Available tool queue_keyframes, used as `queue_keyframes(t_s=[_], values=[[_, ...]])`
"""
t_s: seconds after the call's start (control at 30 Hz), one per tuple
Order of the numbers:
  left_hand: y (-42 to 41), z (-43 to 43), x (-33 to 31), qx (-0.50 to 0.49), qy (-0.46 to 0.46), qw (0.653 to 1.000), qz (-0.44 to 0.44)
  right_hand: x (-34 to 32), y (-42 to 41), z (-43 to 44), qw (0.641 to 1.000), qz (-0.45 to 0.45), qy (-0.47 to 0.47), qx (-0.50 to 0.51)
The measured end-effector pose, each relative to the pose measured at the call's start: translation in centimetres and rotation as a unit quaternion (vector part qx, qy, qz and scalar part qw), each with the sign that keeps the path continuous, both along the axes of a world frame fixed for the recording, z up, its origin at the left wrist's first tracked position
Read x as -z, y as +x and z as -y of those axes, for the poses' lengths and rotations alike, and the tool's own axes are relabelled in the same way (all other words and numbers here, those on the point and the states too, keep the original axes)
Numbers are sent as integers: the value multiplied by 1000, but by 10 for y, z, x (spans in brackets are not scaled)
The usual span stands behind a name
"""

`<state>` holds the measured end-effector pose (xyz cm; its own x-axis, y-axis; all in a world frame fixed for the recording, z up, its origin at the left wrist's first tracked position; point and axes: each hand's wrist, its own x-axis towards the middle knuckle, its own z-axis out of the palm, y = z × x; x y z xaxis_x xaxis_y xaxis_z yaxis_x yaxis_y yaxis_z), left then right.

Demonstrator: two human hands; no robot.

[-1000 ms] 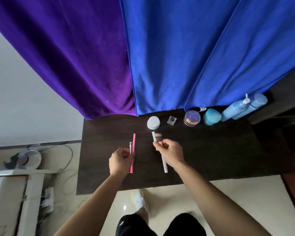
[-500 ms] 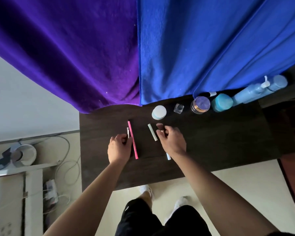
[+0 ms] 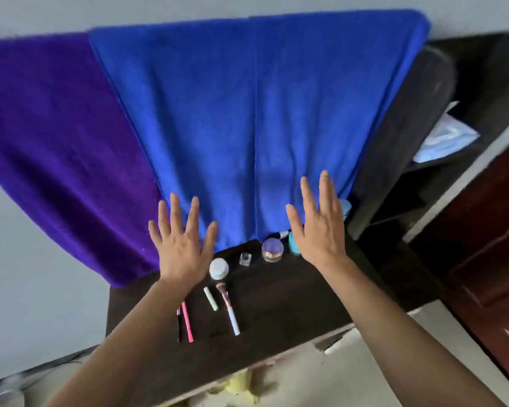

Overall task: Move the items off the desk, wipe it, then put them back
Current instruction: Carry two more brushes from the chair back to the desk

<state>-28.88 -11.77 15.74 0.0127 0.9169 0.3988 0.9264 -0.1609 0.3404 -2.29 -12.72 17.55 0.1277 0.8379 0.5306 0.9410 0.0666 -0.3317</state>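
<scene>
Dark-brown desk point(image 3: 276, 312) is holding the items: brush point(image 3: 228, 308) and pink pencil point(image 3: 187, 321) lying mid-desk, jars point(image 3: 272, 249) standing at the back. Left hand point(image 3: 180, 248) and right hand point(image 3: 318, 230) are hovering spread, gripping nothing. Risk: lowering forearms sweeping the pencil off.

Dark brown desk point(image 3: 276, 306), blue towel point(image 3: 247, 127), purple towel point(image 3: 56, 157), pink pencil point(image 3: 187, 321), mint-green tube point(image 3: 211, 298), white-lidded jar point(image 3: 218, 268)

your right hand point(image 3: 318, 230) hides most of the round teal jar point(image 3: 293, 245) and pale blue bottle point(image 3: 346, 207); your left forearm point(image 3: 147, 314) covers the top of the slim pink pencil point(image 3: 187, 321).
</scene>
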Motion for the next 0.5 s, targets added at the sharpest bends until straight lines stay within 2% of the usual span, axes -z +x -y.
queue_keyframes(t_s=[0.13,0.27,0.37,0.5], values=[[101,-1,-48,84,72,994,-6,-44,91,52,992,71,77,71],[214,27,-70,236,104,966,-1,-61,189,139,965,129,91,210],[286,58,-76,359,84,929,19,-59,239,207,931,158,66,323],[376,110,-63,511,74,856,16,-43,270,310,882,150,26,446]])
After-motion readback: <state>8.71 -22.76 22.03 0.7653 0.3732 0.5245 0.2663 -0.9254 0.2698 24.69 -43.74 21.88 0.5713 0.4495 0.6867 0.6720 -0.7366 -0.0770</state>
